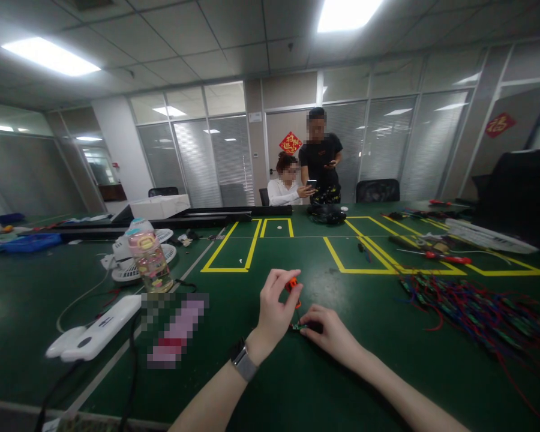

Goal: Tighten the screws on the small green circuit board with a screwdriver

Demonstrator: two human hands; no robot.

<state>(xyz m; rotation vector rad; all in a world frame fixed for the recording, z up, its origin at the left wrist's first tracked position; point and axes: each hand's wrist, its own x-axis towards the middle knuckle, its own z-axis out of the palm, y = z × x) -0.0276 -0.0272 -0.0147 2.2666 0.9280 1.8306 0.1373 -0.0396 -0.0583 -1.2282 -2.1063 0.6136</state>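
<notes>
The orange clip (292, 284), likely light and stiff, was pinched in left fingers (279, 277), a part (299, 327) pinned under right fingers (317, 313).

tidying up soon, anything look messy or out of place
Mainly the wire bundle: red, blue and green leads sprawl in a loose tangle at the table's right side. A red-handled screwdriver lies loose by a yellow tape line. The bottle stands upright; nothing spilled. The left hand pinches an orange part.
</notes>
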